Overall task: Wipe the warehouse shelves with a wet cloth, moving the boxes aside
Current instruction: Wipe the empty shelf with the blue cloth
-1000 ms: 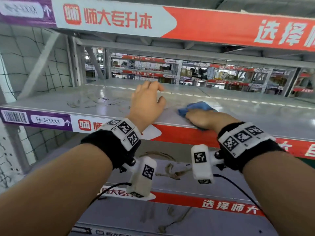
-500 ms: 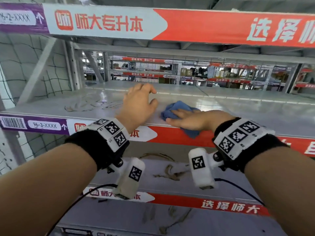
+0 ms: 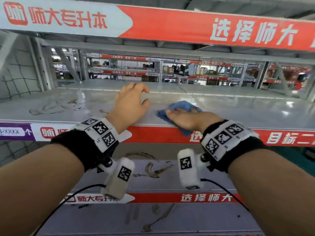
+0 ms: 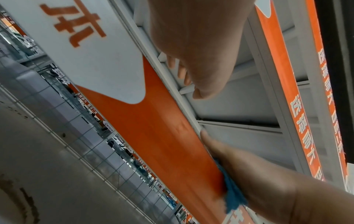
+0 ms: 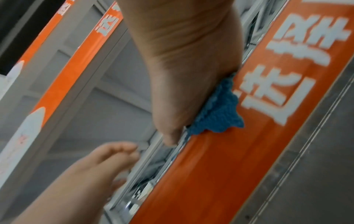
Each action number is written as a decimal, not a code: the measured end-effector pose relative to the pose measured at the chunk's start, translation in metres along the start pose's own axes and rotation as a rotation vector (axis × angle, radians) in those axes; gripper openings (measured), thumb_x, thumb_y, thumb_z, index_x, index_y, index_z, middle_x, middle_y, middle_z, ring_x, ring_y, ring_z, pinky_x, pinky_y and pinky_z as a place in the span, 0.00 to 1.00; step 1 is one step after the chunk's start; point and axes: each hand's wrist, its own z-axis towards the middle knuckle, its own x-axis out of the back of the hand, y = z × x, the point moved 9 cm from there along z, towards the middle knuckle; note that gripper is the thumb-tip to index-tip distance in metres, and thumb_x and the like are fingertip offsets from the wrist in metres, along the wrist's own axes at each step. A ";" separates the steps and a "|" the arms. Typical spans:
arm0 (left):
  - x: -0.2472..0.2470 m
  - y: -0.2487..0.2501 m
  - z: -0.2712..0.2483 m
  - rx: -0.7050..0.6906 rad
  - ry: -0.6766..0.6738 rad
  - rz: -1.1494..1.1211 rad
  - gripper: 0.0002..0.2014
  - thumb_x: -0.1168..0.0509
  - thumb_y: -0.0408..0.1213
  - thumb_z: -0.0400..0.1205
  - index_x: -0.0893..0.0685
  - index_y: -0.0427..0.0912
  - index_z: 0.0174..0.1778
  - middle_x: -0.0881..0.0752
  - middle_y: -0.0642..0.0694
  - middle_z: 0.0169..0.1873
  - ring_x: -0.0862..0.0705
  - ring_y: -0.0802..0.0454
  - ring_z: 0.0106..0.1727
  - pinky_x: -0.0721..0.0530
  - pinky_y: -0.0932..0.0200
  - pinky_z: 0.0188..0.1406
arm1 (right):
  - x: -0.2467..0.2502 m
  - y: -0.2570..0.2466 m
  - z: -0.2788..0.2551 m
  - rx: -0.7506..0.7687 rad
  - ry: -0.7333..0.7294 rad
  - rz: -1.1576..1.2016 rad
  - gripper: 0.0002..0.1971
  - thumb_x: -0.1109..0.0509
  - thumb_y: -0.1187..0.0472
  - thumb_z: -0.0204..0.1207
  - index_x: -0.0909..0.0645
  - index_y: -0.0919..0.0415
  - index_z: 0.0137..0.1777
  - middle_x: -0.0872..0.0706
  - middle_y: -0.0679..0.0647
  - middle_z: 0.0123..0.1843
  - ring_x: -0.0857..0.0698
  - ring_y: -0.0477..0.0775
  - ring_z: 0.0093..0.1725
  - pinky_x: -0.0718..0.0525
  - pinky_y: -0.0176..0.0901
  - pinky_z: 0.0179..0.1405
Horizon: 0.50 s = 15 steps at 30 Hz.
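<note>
- On the far left of the grey shelf (image 3: pixel 51 114), dried brown smears (image 3: pixel 51 106) lie well apart from your cloth; they look crusted, so I judge they will want firm, repeated strokes, not one light pass.
- Your left hand (image 3: pixel 131 103) rests at the shelf's front edge with the heel down and the fingers loosely curled; it holds nothing. From the wrist views the fingers hang relaxed over the lip. It seems to serve as a brace.
- No boxes show on this level, so nothing here needs moving aside.
- Just right of that hand, your right hand (image 3: pixel 185 116) lies flat on the blue cloth (image 3: pixel 180 106), fingers straight and together, pressing it onto the shelf near the front edge.
- The cloth is soft, limp and bunched; one corner droops over the red front strip (image 3: pixel 153 135), plain in the right wrist view (image 5: pixel 218 115). It is light and will fold or roll under a sideways push.
- Keep the palm over the cloth's middle and the fingertips near its leading edge, so it slides as one pad.
- The painted metal looks glossy and probably slick when wet; expect an easy glide, and take care the cloth does not slip off the lip.
</note>
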 end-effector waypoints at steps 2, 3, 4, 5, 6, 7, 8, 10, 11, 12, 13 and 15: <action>-0.002 0.008 0.007 -0.028 0.002 -0.013 0.15 0.38 0.38 0.80 0.24 0.43 0.63 0.23 0.41 0.63 0.29 0.40 0.67 0.33 0.49 0.66 | -0.008 -0.010 0.011 0.013 0.012 0.043 0.39 0.65 0.25 0.74 0.52 0.41 0.83 0.52 0.48 0.86 0.52 0.57 0.85 0.53 0.60 0.82; -0.004 0.013 0.011 -0.044 0.003 -0.021 0.15 0.38 0.37 0.80 0.24 0.43 0.63 0.23 0.41 0.62 0.29 0.40 0.66 0.32 0.49 0.66 | -0.010 -0.010 0.014 0.030 0.006 0.058 0.39 0.64 0.26 0.74 0.51 0.42 0.84 0.51 0.49 0.86 0.49 0.57 0.84 0.52 0.58 0.82; -0.005 0.016 0.014 -0.050 0.007 -0.030 0.15 0.38 0.37 0.79 0.24 0.43 0.62 0.24 0.41 0.62 0.29 0.40 0.66 0.32 0.48 0.66 | -0.010 -0.013 0.016 0.057 -0.005 0.042 0.37 0.62 0.29 0.78 0.50 0.45 0.84 0.49 0.49 0.86 0.46 0.57 0.84 0.49 0.55 0.82; -0.005 0.020 0.017 -0.051 0.011 -0.041 0.15 0.38 0.37 0.80 0.24 0.43 0.62 0.24 0.41 0.62 0.29 0.40 0.66 0.31 0.47 0.66 | -0.007 -0.013 0.018 0.087 -0.007 0.001 0.32 0.60 0.35 0.82 0.47 0.47 0.83 0.46 0.50 0.85 0.43 0.58 0.82 0.45 0.53 0.80; -0.007 0.023 0.019 -0.050 0.015 -0.056 0.15 0.38 0.37 0.80 0.24 0.43 0.62 0.24 0.42 0.61 0.29 0.41 0.66 0.32 0.47 0.66 | -0.004 -0.014 0.019 0.121 -0.005 -0.068 0.28 0.58 0.40 0.85 0.44 0.47 0.83 0.43 0.51 0.84 0.41 0.59 0.81 0.45 0.53 0.79; -0.010 0.026 0.020 -0.051 0.016 -0.069 0.14 0.38 0.37 0.80 0.24 0.43 0.62 0.24 0.42 0.61 0.29 0.42 0.66 0.32 0.47 0.66 | 0.000 -0.012 0.019 0.141 -0.009 -0.129 0.25 0.56 0.44 0.86 0.42 0.46 0.82 0.42 0.52 0.84 0.40 0.60 0.80 0.46 0.55 0.78; -0.013 0.029 0.020 -0.059 0.018 -0.080 0.14 0.38 0.37 0.80 0.24 0.43 0.61 0.24 0.42 0.60 0.29 0.42 0.66 0.32 0.47 0.66 | 0.005 -0.010 0.020 0.151 -0.012 -0.173 0.23 0.54 0.46 0.86 0.38 0.46 0.80 0.40 0.53 0.83 0.40 0.61 0.80 0.47 0.58 0.78; -0.020 0.038 0.020 -0.092 0.030 -0.103 0.13 0.37 0.37 0.79 0.23 0.43 0.60 0.24 0.42 0.59 0.27 0.41 0.65 0.31 0.48 0.65 | 0.016 0.002 0.019 0.163 -0.010 -0.258 0.22 0.49 0.47 0.86 0.32 0.49 0.77 0.37 0.53 0.82 0.38 0.59 0.79 0.46 0.60 0.79; -0.022 0.043 0.020 -0.103 0.039 -0.118 0.12 0.37 0.36 0.79 0.23 0.43 0.59 0.24 0.43 0.59 0.27 0.42 0.64 0.31 0.49 0.65 | 0.022 0.013 0.018 0.154 -0.004 -0.292 0.22 0.48 0.47 0.85 0.32 0.50 0.77 0.36 0.53 0.82 0.37 0.58 0.78 0.42 0.59 0.77; -0.024 0.047 0.020 -0.105 0.045 -0.132 0.12 0.37 0.36 0.80 0.23 0.43 0.59 0.24 0.43 0.58 0.27 0.42 0.64 0.32 0.50 0.64 | 0.030 0.024 0.015 0.147 0.009 -0.310 0.22 0.47 0.46 0.85 0.32 0.49 0.77 0.34 0.54 0.81 0.34 0.59 0.76 0.37 0.58 0.75; -0.026 0.051 0.021 -0.103 0.049 -0.143 0.12 0.37 0.36 0.80 0.23 0.43 0.59 0.24 0.43 0.58 0.27 0.43 0.64 0.32 0.51 0.64 | 0.037 0.039 0.012 0.135 0.023 -0.304 0.22 0.45 0.45 0.84 0.31 0.48 0.77 0.31 0.56 0.78 0.30 0.59 0.72 0.33 0.55 0.72; -0.030 0.059 0.022 -0.102 0.055 -0.153 0.12 0.37 0.36 0.80 0.23 0.43 0.59 0.25 0.44 0.58 0.27 0.43 0.64 0.33 0.52 0.64 | 0.051 0.071 0.007 0.117 0.066 -0.271 0.22 0.43 0.45 0.83 0.29 0.49 0.75 0.26 0.58 0.73 0.26 0.59 0.67 0.28 0.51 0.68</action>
